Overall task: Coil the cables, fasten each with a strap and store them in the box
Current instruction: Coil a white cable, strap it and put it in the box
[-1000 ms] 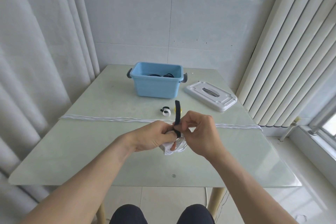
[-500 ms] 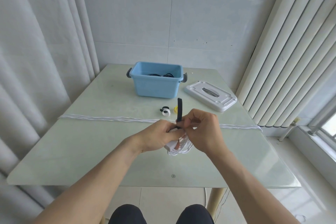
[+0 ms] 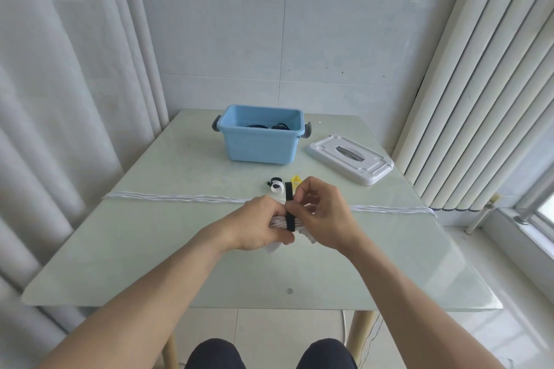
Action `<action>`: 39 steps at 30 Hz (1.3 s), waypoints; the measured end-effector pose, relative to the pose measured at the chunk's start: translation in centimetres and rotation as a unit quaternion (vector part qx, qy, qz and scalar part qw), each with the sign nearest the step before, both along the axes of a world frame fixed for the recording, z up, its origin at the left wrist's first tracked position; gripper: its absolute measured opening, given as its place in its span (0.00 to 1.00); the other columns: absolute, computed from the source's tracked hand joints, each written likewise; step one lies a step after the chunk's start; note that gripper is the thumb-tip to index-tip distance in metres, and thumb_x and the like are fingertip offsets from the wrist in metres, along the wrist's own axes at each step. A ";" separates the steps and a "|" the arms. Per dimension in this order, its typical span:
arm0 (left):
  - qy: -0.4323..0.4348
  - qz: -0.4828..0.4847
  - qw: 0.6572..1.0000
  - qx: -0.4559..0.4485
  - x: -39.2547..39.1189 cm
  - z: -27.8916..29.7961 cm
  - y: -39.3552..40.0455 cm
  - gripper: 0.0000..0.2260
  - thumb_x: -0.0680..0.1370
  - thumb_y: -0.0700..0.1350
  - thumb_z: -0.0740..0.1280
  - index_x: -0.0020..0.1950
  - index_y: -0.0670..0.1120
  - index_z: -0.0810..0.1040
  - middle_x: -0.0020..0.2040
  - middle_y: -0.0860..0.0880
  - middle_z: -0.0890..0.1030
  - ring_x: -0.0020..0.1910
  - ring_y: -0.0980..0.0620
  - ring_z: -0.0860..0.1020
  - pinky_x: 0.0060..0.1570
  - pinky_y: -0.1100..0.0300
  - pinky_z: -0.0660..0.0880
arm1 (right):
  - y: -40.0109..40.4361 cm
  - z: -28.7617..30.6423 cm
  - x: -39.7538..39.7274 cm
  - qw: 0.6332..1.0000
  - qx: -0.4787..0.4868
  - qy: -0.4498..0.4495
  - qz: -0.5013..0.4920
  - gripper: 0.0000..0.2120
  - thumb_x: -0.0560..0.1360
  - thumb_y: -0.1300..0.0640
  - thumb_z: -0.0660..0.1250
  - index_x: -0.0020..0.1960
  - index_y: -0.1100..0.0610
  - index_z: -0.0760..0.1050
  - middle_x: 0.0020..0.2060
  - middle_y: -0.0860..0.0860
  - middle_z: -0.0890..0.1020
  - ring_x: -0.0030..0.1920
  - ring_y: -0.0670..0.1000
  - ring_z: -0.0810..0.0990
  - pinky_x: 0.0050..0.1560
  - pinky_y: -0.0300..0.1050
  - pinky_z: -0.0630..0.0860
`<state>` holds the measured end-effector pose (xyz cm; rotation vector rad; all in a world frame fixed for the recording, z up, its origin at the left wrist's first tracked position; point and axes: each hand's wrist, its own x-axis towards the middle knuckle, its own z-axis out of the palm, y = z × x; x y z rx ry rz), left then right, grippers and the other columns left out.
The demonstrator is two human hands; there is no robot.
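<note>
Table: pale glass top, near edge toward person. Left hand fingers curled round coiled white cable, bundle held just above tabletop. Right hand pinches black strap; strap wraps bundle, free end upright. Behind hands: second white cable stretched across table. Beyond it: small rolled straps, white and yellow. Far: open blue box, dark cables inside; white lid beside box, right.

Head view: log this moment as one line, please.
step: strapping white cable coil | left hand: holds coil | right hand: pinches black strap | blue box: open, dark cables inside | lid: on table
</note>
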<state>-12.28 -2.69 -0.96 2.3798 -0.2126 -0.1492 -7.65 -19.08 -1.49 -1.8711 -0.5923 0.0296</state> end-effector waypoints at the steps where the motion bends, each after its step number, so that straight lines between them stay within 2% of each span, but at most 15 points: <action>1: -0.021 0.018 0.999 0.017 0.1 -0.3 0.0 0.10 0.71 0.47 0.76 0.33 0.55 0.77 0.30 0.54 0.77 0.35 0.54 0.74 0.36 0.62 0.66 | 0.3 -0.1 0.0 1.000 0.001 -0.002 -0.013 0.13 0.74 0.66 0.72 0.38 0.53 0.72 0.31 0.44 0.79 0.31 0.47 0.77 0.32 0.41 0.72; 3: -0.072 0.054 0.995 0.030 0.4 -0.8 -0.1 0.10 0.71 0.48 0.77 0.35 0.57 0.77 0.33 0.51 0.80 0.44 0.49 0.72 0.45 0.62 0.66 | 0.8 -0.3 -0.1 0.999 0.013 0.003 -0.047 0.14 0.74 0.65 0.72 0.37 0.53 0.71 0.30 0.43 0.78 0.29 0.44 0.75 0.30 0.34 0.69; 5: -0.138 0.086 0.986 0.044 0.7 -1.3 -0.3 0.09 0.71 0.48 0.77 0.40 0.58 0.79 0.37 0.51 0.82 0.52 0.46 0.69 0.57 0.60 0.63 | 1.1 -0.3 -0.1 0.996 0.033 0.003 -0.079 0.14 0.73 0.65 0.73 0.37 0.54 0.71 0.28 0.43 0.76 0.28 0.43 0.73 0.31 0.35 0.69; 8: -0.266 0.104 0.955 0.082 0.9 -2.2 -0.4 0.08 0.69 0.44 0.79 0.43 0.52 0.82 0.34 0.57 0.80 0.41 0.51 0.76 0.69 0.48 0.56 | 1.6 0.2 -0.3 0.993 0.066 0.001 -0.098 0.13 0.73 0.66 0.73 0.36 0.56 0.71 0.26 0.46 0.77 0.26 0.42 0.71 0.30 0.33 0.68; 11: -0.336 0.104 0.932 0.084 1.0 -2.4 0.0 0.12 0.65 0.42 0.80 0.43 0.53 0.81 0.34 0.61 0.74 0.38 0.57 0.75 0.63 0.55 0.55 | 1.9 0.7 -0.8 0.988 0.092 -0.022 -0.121 0.12 0.72 0.65 0.74 0.36 0.59 0.73 0.31 0.53 0.82 0.27 0.41 0.74 0.32 0.30 0.68; 15: -0.363 0.111 0.924 0.043 0.9 -1.8 -0.1 0.12 0.67 0.42 0.78 0.42 0.55 0.79 0.34 0.58 0.80 0.38 0.58 0.76 0.60 0.55 0.59 | 2.4 1.3 -1.4 0.983 0.131 -0.016 -0.129 0.12 0.73 0.68 0.73 0.36 0.60 0.73 0.31 0.47 0.83 0.30 0.41 0.79 0.33 0.30 0.71; 16: -0.360 0.123 0.925 0.002 0.7 -1.5 -0.3 0.10 0.67 0.41 0.78 0.42 0.54 0.81 0.34 0.58 0.81 0.37 0.58 0.77 0.58 0.55 0.63 | 2.6 1.5 -1.4 0.981 0.143 -0.011 -0.133 0.12 0.73 0.68 0.73 0.36 0.59 0.73 0.30 0.46 0.83 0.32 0.42 0.81 0.34 0.31 0.72; 19: -0.280 0.195 0.918 -0.201 0.0 -0.4 -1.1 0.11 0.65 0.37 0.81 0.42 0.49 0.84 0.33 0.57 0.83 0.33 0.60 0.78 0.40 0.68 0.72 | 2.8 2.4 -1.1 0.972 0.179 0.020 -0.151 0.14 0.72 0.68 0.73 0.35 0.56 0.73 0.30 0.47 0.84 0.36 0.49 0.86 0.34 0.36 0.75; 22: -0.257 0.218 0.914 -0.226 -0.4 -0.3 -1.4 0.14 0.64 0.36 0.81 0.42 0.50 0.83 0.36 0.57 0.84 0.35 0.63 0.79 0.38 0.72 0.71 | 2.9 2.6 -0.5 0.970 0.161 0.039 -0.177 0.14 0.71 0.64 0.76 0.34 0.55 0.72 0.30 0.55 0.82 0.32 0.56 0.83 0.32 0.40 0.74; 25: -0.264 0.226 0.907 -0.239 -0.5 -0.6 -1.4 0.20 0.66 0.36 0.81 0.48 0.49 0.74 0.37 0.58 0.82 0.34 0.62 0.79 0.36 0.68 0.72 | 3.0 2.6 -0.2 0.975 0.113 0.030 -0.190 0.14 0.69 0.61 0.77 0.34 0.54 0.72 0.31 0.48 0.80 0.28 0.48 0.76 0.31 0.37 0.72; 27: -0.286 0.197 0.913 -0.212 -0.3 -1.0 -1.0 0.24 0.67 0.38 0.81 0.54 0.47 0.69 0.38 0.57 0.82 0.36 0.57 0.78 0.37 0.69 0.72 | 2.9 2.9 0.0 0.976 0.103 0.049 -0.188 0.14 0.69 0.60 0.77 0.35 0.54 0.72 0.32 0.48 0.81 0.29 0.47 0.77 0.31 0.39 0.73; 30: -0.364 0.141 0.918 -0.070 -0.2 -1.2 -0.1 0.21 0.70 0.37 0.77 0.59 0.51 0.76 0.42 0.61 0.81 0.46 0.54 0.71 0.47 0.72 0.64 | 2.6 3.3 0.8 0.974 0.103 0.150 -0.133 0.15 0.69 0.64 0.78 0.37 0.56 0.71 0.33 0.53 0.83 0.32 0.51 0.80 0.37 0.44 0.77; 32: -0.426 0.098 0.899 0.020 0.2 -1.6 0.6 0.18 0.69 0.34 0.76 0.56 0.49 0.81 0.45 0.57 0.82 0.43 0.57 0.67 0.47 0.64 0.61 | 2.4 3.3 1.5 0.964 0.105 0.227 -0.093 0.15 0.69 0.70 0.75 0.36 0.56 0.71 0.36 0.58 0.81 0.36 0.55 0.79 0.41 0.48 0.76; 34: -0.451 0.064 0.887 0.082 0.4 -2.1 1.0 0.19 0.67 0.31 0.76 0.55 0.47 0.82 0.42 0.54 0.82 0.40 0.55 0.71 0.45 0.60 0.57 | 2.3 2.9 2.2 0.951 0.099 0.285 -0.068 0.16 0.69 0.75 0.71 0.35 0.57 0.71 0.35 0.58 0.78 0.35 0.55 0.77 0.41 0.48 0.76; 39: -0.477 0.050 0.867 0.133 0.3 -3.3 1.5 0.21 0.65 0.27 0.71 0.52 0.47 0.82 0.38 0.54 0.79 0.40 0.53 0.73 0.45 0.58 0.54 | 2.4 1.9 2.7 0.924 0.086 0.371 -0.037 0.17 0.70 0.75 0.71 0.36 0.57 0.71 0.27 0.54 0.79 0.26 0.51 0.79 0.36 0.44 0.79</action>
